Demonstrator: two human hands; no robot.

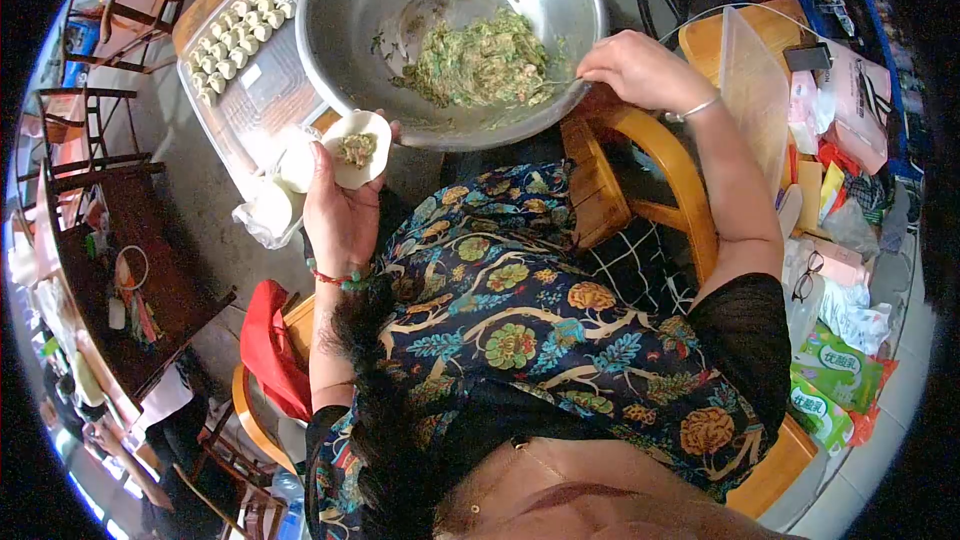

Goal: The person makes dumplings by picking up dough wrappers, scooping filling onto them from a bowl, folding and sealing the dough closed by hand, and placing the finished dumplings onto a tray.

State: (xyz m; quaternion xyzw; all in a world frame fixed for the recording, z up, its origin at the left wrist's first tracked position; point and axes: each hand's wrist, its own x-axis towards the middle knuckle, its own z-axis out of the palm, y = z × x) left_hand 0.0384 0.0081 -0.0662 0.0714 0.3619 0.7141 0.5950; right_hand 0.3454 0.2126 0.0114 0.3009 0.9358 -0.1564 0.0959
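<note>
On my left hand (343, 202) rests a round white dough wrapper (372, 168) with a small mound of green filling (356, 148) at its middle. My right hand (638, 68) is at the right rim of a large metal bowl (335, 70), its fingers pinched on a thin utensil (565, 81) that reaches into the bowl. Chopped green filling (478, 58) lies in the bowl. Left of the bowl, a clear tray (262, 105) holds rows of folded dumplings (238, 35). A stack of wrappers (268, 212) in plastic sits beside my left hand.
A wooden chair (690, 215) stands below my right arm. At the right are a clear plastic lid (752, 90), glasses (808, 275) and green packets (838, 368). Dark wooden chairs and a table (150, 270) are at the left, with a red cloth (270, 350) nearer me.
</note>
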